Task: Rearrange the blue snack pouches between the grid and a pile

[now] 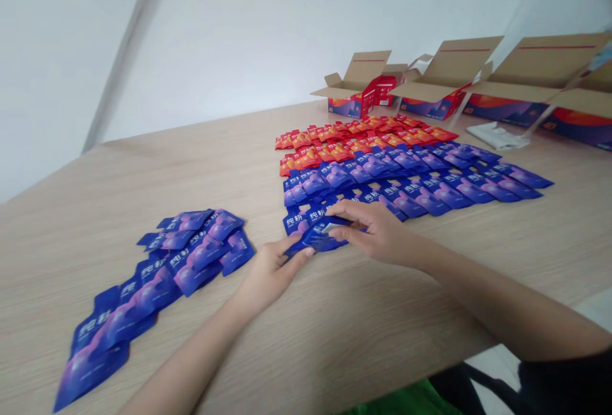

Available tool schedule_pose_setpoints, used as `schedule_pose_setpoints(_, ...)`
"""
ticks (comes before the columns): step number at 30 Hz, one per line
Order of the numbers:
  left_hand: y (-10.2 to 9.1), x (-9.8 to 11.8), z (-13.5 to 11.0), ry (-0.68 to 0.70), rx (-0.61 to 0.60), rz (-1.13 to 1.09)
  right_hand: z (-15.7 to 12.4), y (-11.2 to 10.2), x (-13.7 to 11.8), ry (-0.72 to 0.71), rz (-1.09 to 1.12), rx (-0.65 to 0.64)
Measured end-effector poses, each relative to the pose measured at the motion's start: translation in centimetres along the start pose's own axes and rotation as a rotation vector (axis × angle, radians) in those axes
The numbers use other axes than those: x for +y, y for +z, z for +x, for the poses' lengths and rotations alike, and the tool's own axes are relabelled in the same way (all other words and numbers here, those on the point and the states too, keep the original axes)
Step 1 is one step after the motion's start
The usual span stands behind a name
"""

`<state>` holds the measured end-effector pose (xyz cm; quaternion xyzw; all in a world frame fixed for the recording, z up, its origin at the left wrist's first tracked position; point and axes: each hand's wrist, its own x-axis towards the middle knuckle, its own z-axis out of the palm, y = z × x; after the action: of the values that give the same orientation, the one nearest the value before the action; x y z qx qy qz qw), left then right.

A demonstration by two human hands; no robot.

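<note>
My left hand [268, 273] and my right hand [370, 230] both pinch a small stack of blue sachets [318, 235] just above the wooden table [363, 313]. The left fingers close on its near-left corner, the right fingers press on its top and right end. Behind it lie overlapping rows of blue sachets [430, 182] and, farther back, rows of orange-red sachets [363, 138]. To the left, a separate fanned line of blue-purple sachets [157, 275] runs toward the near-left edge.
Several open cardboard boxes [444, 77] with printed sides stand along the far right of the table. A red carton [375, 93] sits among them, and a white wrapper [497, 136] lies before them. A white wall rises behind.
</note>
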<state>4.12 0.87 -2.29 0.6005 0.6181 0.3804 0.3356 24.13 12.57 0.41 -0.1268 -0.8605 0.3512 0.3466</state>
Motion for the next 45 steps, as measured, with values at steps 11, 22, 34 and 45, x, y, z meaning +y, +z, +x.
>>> schedule_pose_setpoints(11, -0.7, -4.2, 0.1, 0.243, 0.173, 0.53, -0.5, 0.8, 3.9, -0.296, -0.364, 0.163)
schedule_pose_setpoints(22, 0.2, -5.3, 0.2, 0.168, 0.139, 0.593, -1.2, 4.5, 6.2, -0.413, -0.716, -0.013)
schedule_pose_setpoints(34, 0.3, -4.9, 0.3, 0.16, 0.117, 0.625, -1.4, 5.4, 5.3, -0.399, -0.681, -0.1)
schedule_pose_setpoints(45, 0.2, -4.7, 0.2, 0.19, 0.119, 0.642, -1.4, 5.1, 4.9, -0.204, -0.57, -0.22)
